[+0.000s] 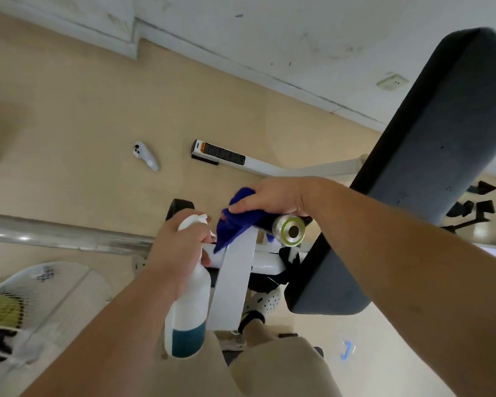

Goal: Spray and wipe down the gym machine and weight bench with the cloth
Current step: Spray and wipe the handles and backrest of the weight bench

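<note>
I have my right hand closed over the bunched blue microfibre cloth, fingers wrapped down so the fabric is pressed onto the dark padded roller with the silver, green-ringed end cap; gripping it that way lets the cloth hug the round shape. My left hand is clenched round the neck of the white plastic spray bottle with teal liquid at its base, nozzle tipped toward the cloth, close enough to wet the spot being rubbed. I cannot tell whether a finger is on the trigger. Just below the cloth runs the white painted steel frame bar, and the long dark grey padded bench rises to the right, which I judge still needs its 1 pass.
</note>
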